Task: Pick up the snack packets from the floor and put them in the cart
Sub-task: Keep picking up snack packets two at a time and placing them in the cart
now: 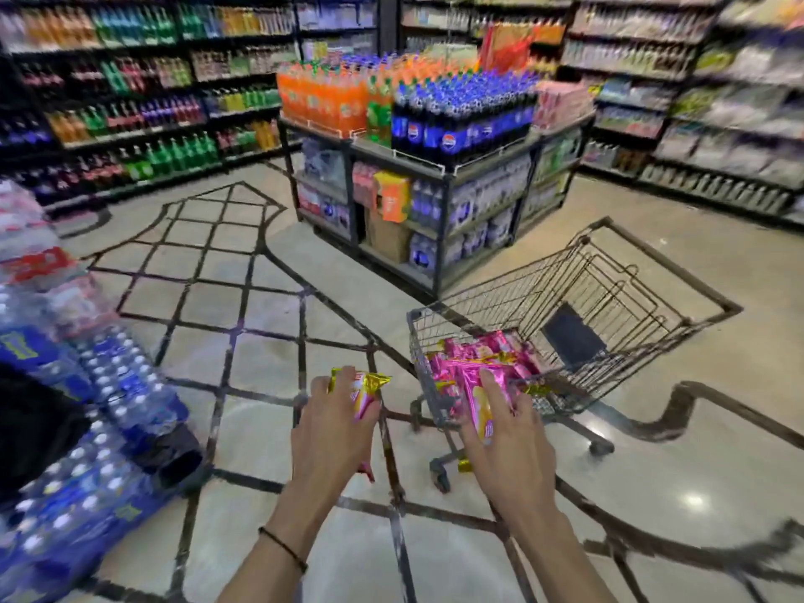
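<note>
The floor (269, 298) is glossy beige stone tile inlaid with dark lattice lines and curved bands. At 3 o'clock, a grey wire shopping cart (565, 280) stands on it on castors; pink foil snack packets (478, 354) lie in the cart's basket at its near end. At 12 o'clock stands a dark metal display island (435, 219) loaded with soft-drink bottles. At 9 o'clock, shrink-wrapped packs of water bottles (87, 428) are stacked on the floor. Stocked wall shelving (130, 102) borders the floor at 10 o'clock, and more at 2 o'clock.
</note>
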The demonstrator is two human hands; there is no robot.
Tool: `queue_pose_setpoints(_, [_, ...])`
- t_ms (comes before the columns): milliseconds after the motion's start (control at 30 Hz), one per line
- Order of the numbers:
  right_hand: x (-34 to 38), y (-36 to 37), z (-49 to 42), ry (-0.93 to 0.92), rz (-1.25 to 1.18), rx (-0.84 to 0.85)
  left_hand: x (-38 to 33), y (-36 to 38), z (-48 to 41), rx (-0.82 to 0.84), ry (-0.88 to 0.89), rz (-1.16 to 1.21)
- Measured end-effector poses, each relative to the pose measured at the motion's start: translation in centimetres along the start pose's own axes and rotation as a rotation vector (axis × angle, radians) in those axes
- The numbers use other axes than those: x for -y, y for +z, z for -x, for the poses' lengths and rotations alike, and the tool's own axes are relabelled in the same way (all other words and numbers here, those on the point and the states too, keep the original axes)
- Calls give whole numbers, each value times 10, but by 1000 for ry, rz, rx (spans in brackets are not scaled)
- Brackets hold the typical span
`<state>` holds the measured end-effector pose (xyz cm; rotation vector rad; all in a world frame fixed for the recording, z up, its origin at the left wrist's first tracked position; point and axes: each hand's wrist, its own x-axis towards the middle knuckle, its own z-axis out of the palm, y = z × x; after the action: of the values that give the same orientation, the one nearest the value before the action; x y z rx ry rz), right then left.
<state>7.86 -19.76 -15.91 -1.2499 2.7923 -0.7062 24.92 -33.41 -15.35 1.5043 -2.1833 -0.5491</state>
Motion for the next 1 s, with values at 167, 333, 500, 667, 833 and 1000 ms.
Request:
queue_pose_setpoints(167, [-54, 5, -41, 87, -17, 6, -48, 57, -33, 58, 24, 18])
queue_pose_setpoints(333, [-87, 38, -93, 151, -21, 52, -66, 117, -100, 109, 46, 5])
queue_pose_setpoints(500, [-105, 60, -170, 207, 42, 90, -90, 174, -170, 177, 53, 26])
queue_pose_setpoints(667, [-119, 75, -251, 210, 57, 92, -110, 221, -229, 260, 101, 4])
queue_pose_setpoints(833, [-143, 97, -305, 249, 41, 145, -127, 256, -270, 313, 76, -41])
queue_pose_setpoints(1000, [-177, 127, -370, 180, 32, 285, -136, 303, -302, 351, -49, -56])
